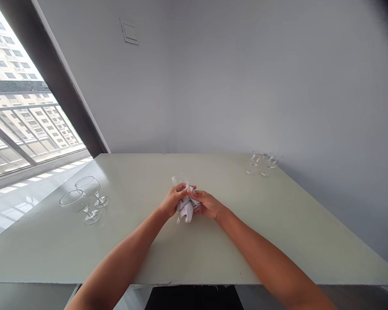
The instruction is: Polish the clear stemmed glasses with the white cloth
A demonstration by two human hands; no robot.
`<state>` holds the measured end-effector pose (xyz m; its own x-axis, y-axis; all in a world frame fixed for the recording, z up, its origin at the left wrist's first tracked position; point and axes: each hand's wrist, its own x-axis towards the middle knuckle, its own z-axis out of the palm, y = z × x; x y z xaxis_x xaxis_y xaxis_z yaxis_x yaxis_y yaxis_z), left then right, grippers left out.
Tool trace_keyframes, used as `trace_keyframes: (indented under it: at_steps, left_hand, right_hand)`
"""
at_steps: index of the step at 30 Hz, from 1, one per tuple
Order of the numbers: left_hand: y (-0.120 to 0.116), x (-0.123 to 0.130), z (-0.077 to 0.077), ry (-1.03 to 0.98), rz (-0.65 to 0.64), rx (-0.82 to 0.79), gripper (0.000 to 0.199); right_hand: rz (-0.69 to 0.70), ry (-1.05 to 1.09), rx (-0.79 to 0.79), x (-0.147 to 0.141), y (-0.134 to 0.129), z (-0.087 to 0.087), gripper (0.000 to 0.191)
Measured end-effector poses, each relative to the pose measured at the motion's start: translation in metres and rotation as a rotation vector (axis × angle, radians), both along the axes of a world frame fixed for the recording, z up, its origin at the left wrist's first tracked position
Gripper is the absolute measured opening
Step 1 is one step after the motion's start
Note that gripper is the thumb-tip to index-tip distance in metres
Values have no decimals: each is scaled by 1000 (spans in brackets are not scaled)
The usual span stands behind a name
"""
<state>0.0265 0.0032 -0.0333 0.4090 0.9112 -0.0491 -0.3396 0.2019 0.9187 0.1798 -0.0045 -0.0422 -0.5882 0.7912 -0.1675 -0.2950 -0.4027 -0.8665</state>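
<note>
Window frame [48,64]: dark and slanted, at 10 o'clock; all clock readings centre on the white cloth [186,211]. A metal railing [26,110] and pale buildings [13,56] show beyond it.
Front-left stemmed glass [82,207]: upright on its foot at 9 o'clock on the bench [294,232].
Rear-left stemmed glass [95,194]: upright, just beside the front-left unit, toward its 2 o'clock; the bowls overlap in view.
Wall switch [129,32]: square plate at 11 o'clock on the grey wall [261,77].
Left hand [175,199]: grip narrow, fingers closed around the clear glass [180,178] and part of the white cloth; forearm enters from 7 o'clock.
Clear glass: at mid-bench, between both hands, partly covered; exact shape and tilt cannot be told.
White cloth: bunched against the clear glass; loose folds hang toward 6 o'clock.
Right hand [208,203]: grip narrow, thumb and fingers holding the white cloth; forearm enters from 4 o'clock.
Far-right stemmed glass, inner [254,164]: upright near the far bench corner, 2 o'clock.
Far-right stemmed glass, outer [269,167]: upright, just beside the inner unit.
</note>
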Motion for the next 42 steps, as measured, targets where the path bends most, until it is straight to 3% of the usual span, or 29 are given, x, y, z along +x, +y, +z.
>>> trace_keyframes:
  at_steps: [7,11,15,17,20,23,26,30,33,37,42]
  left_hand:
    - [6,-2,-2,191,192,85,31]
    - [12,-9,-1,303,320,78,36]
    - [21,-22,-5,342,497,61,48]
    - [23,-25,-5,302,529,36,47]
    - [20,-22,-2,224,491,-34,42]
    - [11,-13,4,111,325,-101,36]
    - [2,-6,9,17,190,-125,33]
    - [-2,-3,12,-88,118,-126,31]
    - [-4,1,14,-190,137,-143,30]
    - [-8,6,19,-224,191,-120,30]
    - [-13,11,20,-212,310,5,31]
  right_hand:
    - [-276,-427,451,3,7,-3,25]
    - [-323,-634,579,14,13,-3,21]
    - [-527,-920,745,20,10,5,28]
    - [-485,-944,988,15,3,7,32]
    - [-284,-928,1391,0,-11,4,29]
    - [-224,-981,1514,-9,-19,-3,32]
    - [-226,-841,1386,-8,-19,-3,29]
    - [-254,-473,1005,-3,-17,9,18]
    - [-341,-213,651,-4,-15,12,14]
    - [-379,119,221,-11,-11,6,27]
    - [-378,292,-24,-23,-13,0,28]
